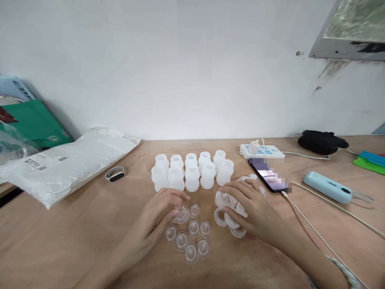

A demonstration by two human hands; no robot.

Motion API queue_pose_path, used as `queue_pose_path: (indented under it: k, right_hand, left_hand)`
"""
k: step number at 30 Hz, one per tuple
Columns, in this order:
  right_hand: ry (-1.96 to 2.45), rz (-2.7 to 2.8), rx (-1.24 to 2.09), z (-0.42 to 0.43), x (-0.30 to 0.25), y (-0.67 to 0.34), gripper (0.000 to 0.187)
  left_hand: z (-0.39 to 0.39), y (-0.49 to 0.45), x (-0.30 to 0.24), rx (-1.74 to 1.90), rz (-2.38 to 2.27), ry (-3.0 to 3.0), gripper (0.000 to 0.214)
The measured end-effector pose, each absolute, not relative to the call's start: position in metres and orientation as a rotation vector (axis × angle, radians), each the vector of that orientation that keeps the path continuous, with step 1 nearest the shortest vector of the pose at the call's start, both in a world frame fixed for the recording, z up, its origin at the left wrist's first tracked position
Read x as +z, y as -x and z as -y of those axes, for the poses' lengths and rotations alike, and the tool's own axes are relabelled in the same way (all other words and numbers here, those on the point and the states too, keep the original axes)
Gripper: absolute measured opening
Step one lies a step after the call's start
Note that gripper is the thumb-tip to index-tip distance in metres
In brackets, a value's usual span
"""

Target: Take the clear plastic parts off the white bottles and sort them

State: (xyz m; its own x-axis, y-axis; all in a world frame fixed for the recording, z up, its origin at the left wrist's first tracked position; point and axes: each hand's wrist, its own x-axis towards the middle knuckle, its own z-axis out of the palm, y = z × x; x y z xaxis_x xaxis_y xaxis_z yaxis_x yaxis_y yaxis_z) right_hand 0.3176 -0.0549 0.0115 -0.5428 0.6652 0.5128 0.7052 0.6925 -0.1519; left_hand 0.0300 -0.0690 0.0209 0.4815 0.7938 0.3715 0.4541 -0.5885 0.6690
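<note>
My left hand point(161, 212) is over the far left of a group of small clear round pieces with raised middles point(194, 227). Its fingers are bent, with the thumb apart from them, and they touch or hover over one clear piece point(182, 215). Spread over a pile of translucent white rings point(220, 216), my right hand point(248, 204) covers part of it; its fingers are apart, and the fingertips rest on or just above the rings. Beyond both hands, several small white waisted bottles point(192, 179) stand open-topped in two rows.
A white plastic parcel point(69, 160) and a grey wristband point(114, 174) lie at left. To the right are a power strip point(272, 151), a phone on a cable point(266, 174), a light-blue device point(327, 186) and a black pouch point(321, 141). The wall point(192, 72) borders the table's back.
</note>
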Motion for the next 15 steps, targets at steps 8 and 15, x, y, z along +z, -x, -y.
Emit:
queue_pose_path:
  k: [8, 15]
  right_hand:
    - [0.717, 2.077, 0.032, 0.072, 0.009, -0.302, 0.033]
    - [0.589, 2.101, 0.109, 0.074, 0.003, -0.299, 0.035]
  left_hand:
    - [0.075, -0.072, 0.023, 0.859, -0.926, -1.498, 0.028]
    - [0.065, -0.094, 0.021, 0.858, -0.793, -1.206, 0.039]
